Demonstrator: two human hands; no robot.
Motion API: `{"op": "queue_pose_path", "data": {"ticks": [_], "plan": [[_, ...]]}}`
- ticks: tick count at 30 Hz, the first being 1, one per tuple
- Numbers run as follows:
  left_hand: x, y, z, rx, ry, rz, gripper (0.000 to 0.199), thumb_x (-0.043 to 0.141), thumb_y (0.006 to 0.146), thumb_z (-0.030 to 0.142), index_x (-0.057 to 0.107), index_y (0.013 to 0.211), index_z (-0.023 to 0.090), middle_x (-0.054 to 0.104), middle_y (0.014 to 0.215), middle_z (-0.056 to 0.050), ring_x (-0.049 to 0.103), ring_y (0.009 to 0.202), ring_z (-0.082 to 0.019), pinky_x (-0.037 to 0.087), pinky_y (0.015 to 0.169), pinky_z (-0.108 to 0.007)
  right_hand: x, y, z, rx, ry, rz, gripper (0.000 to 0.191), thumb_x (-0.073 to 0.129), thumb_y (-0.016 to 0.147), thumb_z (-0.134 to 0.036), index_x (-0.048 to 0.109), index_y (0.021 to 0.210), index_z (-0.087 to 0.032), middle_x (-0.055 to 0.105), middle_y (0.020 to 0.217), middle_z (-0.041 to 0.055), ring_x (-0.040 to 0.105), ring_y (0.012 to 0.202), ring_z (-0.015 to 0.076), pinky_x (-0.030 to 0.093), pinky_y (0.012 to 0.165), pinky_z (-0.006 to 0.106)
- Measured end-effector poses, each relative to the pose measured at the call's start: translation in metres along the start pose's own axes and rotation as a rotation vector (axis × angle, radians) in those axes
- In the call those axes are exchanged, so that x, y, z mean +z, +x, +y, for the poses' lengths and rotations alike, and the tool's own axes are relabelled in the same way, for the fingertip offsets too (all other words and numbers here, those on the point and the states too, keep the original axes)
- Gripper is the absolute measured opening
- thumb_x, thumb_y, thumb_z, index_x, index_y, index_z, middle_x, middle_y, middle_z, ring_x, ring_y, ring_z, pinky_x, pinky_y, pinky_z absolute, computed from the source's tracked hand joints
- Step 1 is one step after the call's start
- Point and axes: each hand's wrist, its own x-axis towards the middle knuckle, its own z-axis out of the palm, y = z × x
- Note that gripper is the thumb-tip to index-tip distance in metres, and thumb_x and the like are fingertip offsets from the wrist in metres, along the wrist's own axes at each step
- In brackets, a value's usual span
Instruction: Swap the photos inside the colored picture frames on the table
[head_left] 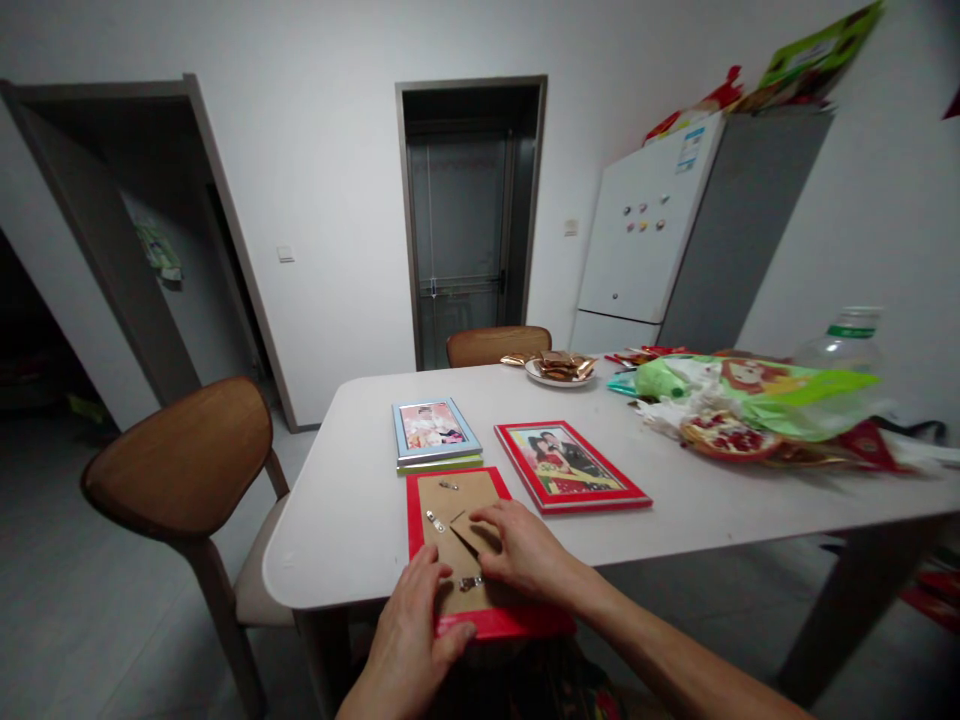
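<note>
A red picture frame (416, 515) lies face down at the table's near edge, its brown backing board (442, 500) up. Small metal clips (435, 521) and a thin dark slit or flap show on the board. My left hand (412, 620) rests on the frame's lower left edge, fingers apart, holding nothing. On the board's right side my right hand (525, 550) has its thumb and fingers bent close together beside the dark slit; what lies between the fingertips is too small to tell. Behind, another red frame (574, 466) with a couple's photo lies face up.
Blue and green frames (435, 432) are stacked at the back left. A plate (561, 380) of wrapped snacks, a cut pomegranate (727, 437), plastic bags (787, 395) and a clear bottle (844, 345) stand to the right. Two chairs (180, 460) adjoin the table.
</note>
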Motion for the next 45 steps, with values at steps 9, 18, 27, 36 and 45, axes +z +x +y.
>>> {"op": "queue_pose_path", "data": {"ticks": [9, 18, 27, 36, 45], "plan": [[-0.026, 0.021, -0.002, -0.208, -0.921, 0.225, 0.049, 0.053, 0.069, 0.033, 0.033, 0.111, 0.019, 0.061, 0.096, -0.006, 0.061, 0.085, -0.022, 0.050, 0.069, -0.033, -0.015, 0.006, -0.041, -0.203, 0.167, 0.131, 0.039, 0.058, 0.064, -0.021, 0.057, 0.102, -0.018, 0.054, 0.103, 0.0080, 0.048, 0.095, 0.0185, 0.038, 0.082, 0.030], [-0.089, 0.003, -0.067, -0.409, -0.870, 0.243, 0.045, 0.062, 0.064, 0.026, 0.041, 0.104, 0.021, 0.063, 0.082, 0.001, 0.062, 0.062, -0.014, 0.048, 0.057, -0.025, -0.009, 0.001, 0.016, 0.030, -0.019, 0.084, 0.033, 0.051, 0.072, -0.027, 0.057, 0.101, -0.015, 0.057, 0.099, 0.0110, 0.051, 0.092, 0.0201, 0.038, 0.082, 0.031], [-0.087, 0.008, -0.103, -0.414, -0.251, 0.346, 0.041, 0.054, 0.063, 0.027, 0.045, 0.102, 0.017, 0.063, 0.083, -0.004, 0.061, 0.074, -0.020, 0.048, 0.067, -0.031, 0.006, -0.005, 0.034, 0.279, -0.206, -0.021, 0.041, 0.045, 0.071, -0.026, 0.049, 0.110, -0.017, 0.057, 0.096, 0.0111, 0.055, 0.086, 0.0211, 0.037, 0.071, 0.028], [-0.060, 0.007, -0.070, -0.194, 0.109, 0.409, 0.040, 0.047, 0.068, 0.028, 0.049, 0.105, 0.016, 0.053, 0.112, -0.009, 0.047, 0.107, -0.024, 0.035, 0.092, -0.041, 0.001, 0.004, 0.040, 0.354, 0.223, 0.108, 0.053, 0.044, 0.062, -0.015, 0.042, 0.115, -0.010, 0.061, 0.088, 0.0112, 0.057, 0.076, 0.0190, 0.041, 0.067, 0.027], [0.008, 0.008, 0.027, 0.046, -0.068, 0.065, 0.046, 0.055, 0.067, 0.025, 0.048, 0.111, 0.017, 0.045, 0.124, -0.013, 0.040, 0.114, -0.024, 0.033, 0.096, -0.042, -0.027, 0.000, 0.002, 0.484, 1.252, -0.010, 0.079, 0.049, 0.057, -0.016, 0.017, 0.129, -0.021, 0.064, 0.076, 0.0008, 0.059, 0.056, 0.0157, 0.046, 0.056, 0.029]]}}
